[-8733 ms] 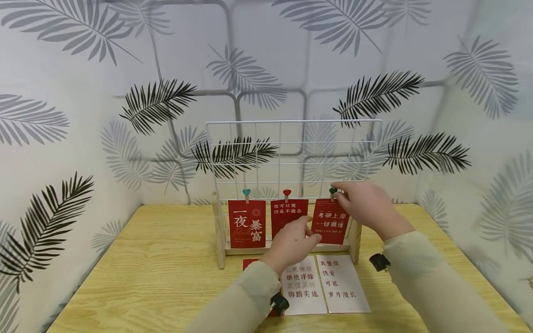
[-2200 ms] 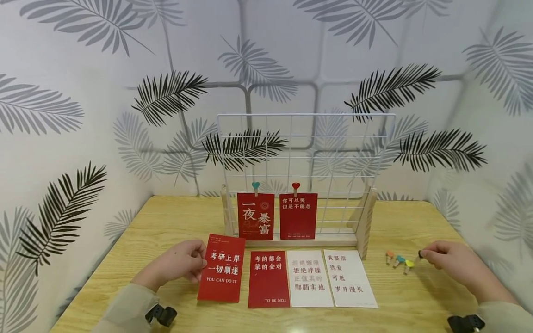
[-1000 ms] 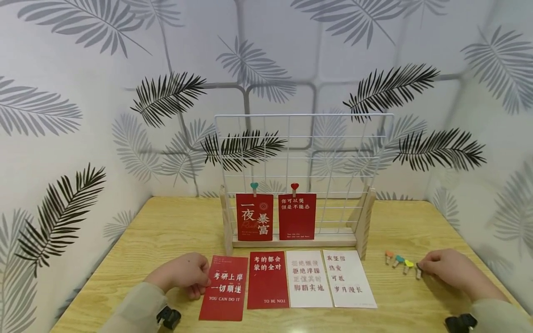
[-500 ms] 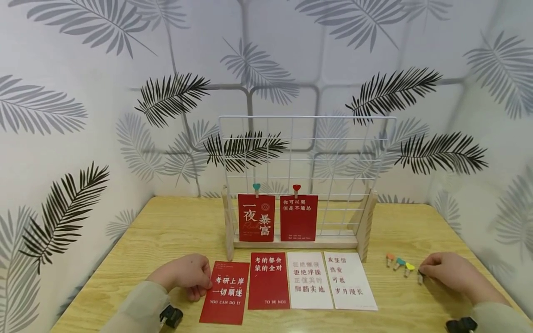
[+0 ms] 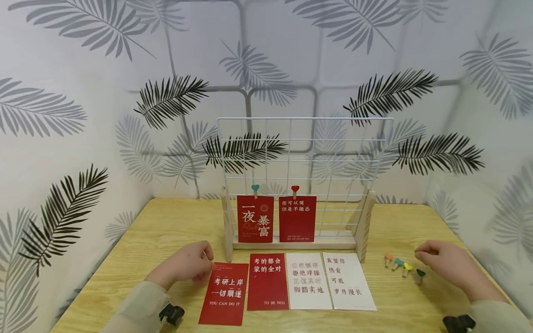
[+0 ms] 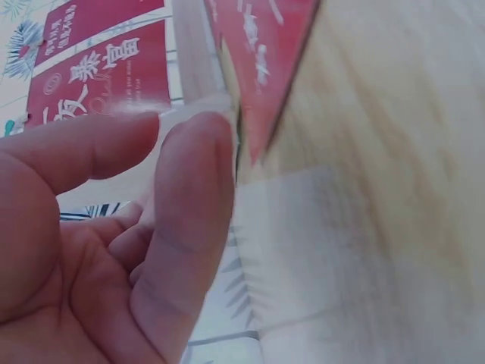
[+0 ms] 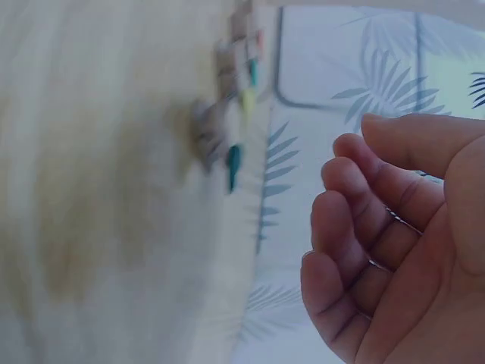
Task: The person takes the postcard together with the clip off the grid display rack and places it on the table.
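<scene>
My left hand [image 5: 189, 263] hovers at the upper left corner of a red card [image 5: 224, 293] lying on the table, its fingers loosely bent and holding nothing. In the left wrist view a gap shows between thumb and forefinger. To the right, my right hand [image 5: 445, 266] is raised just above a dark green heart clothespin [image 5: 420, 275], fingers relaxed, nothing in them. Beside that peg lie a yellow clothespin [image 5: 407, 268], a teal clothespin [image 5: 397, 263] and an orange clothespin [image 5: 388, 259]. Another red card [image 5: 268, 282] and two white cards [image 5: 309, 281] continue the row.
Behind the cards stands a white wire grid rack [image 5: 306, 162] on a wooden base [image 5: 291, 244]. Two red cards [image 5: 255, 219] hang from it by a teal heart clothespin [image 5: 255, 188] and a red heart clothespin [image 5: 295, 189]. Leaf-patterned cloth [image 5: 266, 55] surrounds the wooden table [image 5: 175, 222].
The right-hand hanging card has come off the rack and now lies leftmost in the row, released by my left hand. My right hand has let go of the green clothespin and lifted.
</scene>
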`<action>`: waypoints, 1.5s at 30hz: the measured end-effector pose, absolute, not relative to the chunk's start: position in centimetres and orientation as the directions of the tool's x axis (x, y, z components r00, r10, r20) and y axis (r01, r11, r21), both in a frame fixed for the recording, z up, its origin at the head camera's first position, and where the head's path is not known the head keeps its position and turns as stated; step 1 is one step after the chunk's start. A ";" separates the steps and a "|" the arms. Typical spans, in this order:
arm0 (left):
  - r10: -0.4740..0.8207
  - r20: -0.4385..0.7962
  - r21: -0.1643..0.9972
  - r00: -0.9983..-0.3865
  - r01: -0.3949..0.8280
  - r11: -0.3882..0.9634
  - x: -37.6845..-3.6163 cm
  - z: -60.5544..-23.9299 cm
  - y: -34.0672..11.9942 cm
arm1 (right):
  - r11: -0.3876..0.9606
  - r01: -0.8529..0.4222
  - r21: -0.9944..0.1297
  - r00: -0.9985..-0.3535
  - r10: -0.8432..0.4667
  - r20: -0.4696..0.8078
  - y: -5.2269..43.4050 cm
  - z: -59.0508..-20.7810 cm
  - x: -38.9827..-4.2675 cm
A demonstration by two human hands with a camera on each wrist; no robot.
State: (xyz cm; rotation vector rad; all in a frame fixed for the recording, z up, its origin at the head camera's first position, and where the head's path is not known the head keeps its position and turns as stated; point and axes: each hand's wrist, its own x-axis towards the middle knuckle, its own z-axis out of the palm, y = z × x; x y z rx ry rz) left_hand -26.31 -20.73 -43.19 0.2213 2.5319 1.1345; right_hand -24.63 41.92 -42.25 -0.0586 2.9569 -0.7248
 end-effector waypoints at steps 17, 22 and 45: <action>0.318 0.053 0.809 -0.947 0.227 0.542 -26.9 -40.9 -16.2 | 0.835 -0.192 -0.516 -0.980 -0.133 0.148 33.0 -37.1 -24.5; 0.326 0.085 0.797 -0.941 0.260 0.544 -27.2 -40.8 -14.3 | 0.794 -0.262 -0.548 -0.964 -0.190 0.186 30.1 -36.2 -24.8; 0.320 0.102 0.814 -0.942 0.264 0.517 -29.7 -40.4 -7.3 | 0.805 -0.417 -0.423 -0.905 -0.328 0.269 17.7 -32.2 -29.4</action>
